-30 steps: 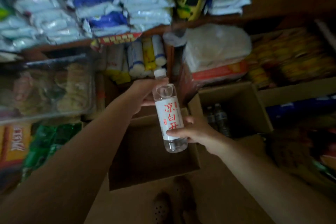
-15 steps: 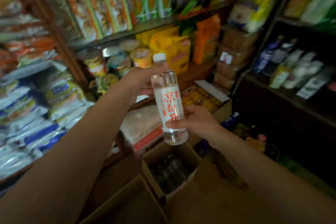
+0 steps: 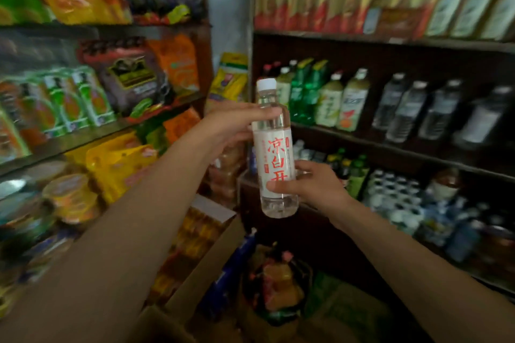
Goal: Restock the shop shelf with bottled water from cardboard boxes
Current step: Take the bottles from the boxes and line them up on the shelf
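Head view is giving me the water bottle (image 3: 276,153) at the centre of the frame, and I am seeing it held in the air by both hands, standing nearly upright. Its long axis is running top to bottom, the white cap pointing up and leaning a touch to the left, the clear base pointing down. The white label with large red characters is facing me.

My left hand (image 3: 235,125) is reaching in from the lower left on a long bare forearm, its fingers curling over the bottle's shoulder just below the cap, gripping it. My right hand (image 3: 312,186) is coming in from the lower right, thumb lying across the lower edge of the label and fingers wrapping behind the bottle, so it too is clamping on the lower half.

Behind the bottle, to the right of the frame, a dark shelf (image 3: 390,145) is carrying rows of drink bottles, green and pale ones nearest, clear ones further right. At the left, snack packets (image 3: 122,164) are filling other shelves. Below, near the bottom centre, an open cardboard box (image 3: 211,256) is showing its flap.
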Motion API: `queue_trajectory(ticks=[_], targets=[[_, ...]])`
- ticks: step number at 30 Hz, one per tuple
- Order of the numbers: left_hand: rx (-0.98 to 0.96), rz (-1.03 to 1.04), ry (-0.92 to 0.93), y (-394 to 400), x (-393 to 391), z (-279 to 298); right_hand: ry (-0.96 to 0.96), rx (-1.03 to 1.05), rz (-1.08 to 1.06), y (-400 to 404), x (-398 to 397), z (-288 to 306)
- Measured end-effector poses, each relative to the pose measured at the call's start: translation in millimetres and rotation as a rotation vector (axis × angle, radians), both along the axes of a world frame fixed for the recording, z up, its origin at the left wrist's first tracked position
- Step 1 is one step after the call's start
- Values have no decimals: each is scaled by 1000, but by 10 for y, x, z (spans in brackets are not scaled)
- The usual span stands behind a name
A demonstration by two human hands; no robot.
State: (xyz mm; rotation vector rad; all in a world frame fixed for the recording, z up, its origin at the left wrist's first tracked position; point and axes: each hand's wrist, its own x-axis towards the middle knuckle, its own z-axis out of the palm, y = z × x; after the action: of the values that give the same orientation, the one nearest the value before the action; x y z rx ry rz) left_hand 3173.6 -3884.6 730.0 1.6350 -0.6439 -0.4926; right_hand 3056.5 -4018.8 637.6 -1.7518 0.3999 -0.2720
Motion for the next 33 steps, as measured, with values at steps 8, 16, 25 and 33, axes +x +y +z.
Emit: queue_trajectory(ticks=[8, 16, 25, 33], targets=[[-18, -253, -79, -1633, -119, 221, -57, -42, -250, -1330, -421, 188], [-16, -526, -116, -3098, -95, 409, -89, -45, -499, -2424, -565, 256], [-69, -807, -85, -4434, -436, 399, -111, -54, -756, -3349, -969, 247], [-61, -905, -136, -5570, -760, 143, -89, -91, -879, -4274, -1332, 5]])
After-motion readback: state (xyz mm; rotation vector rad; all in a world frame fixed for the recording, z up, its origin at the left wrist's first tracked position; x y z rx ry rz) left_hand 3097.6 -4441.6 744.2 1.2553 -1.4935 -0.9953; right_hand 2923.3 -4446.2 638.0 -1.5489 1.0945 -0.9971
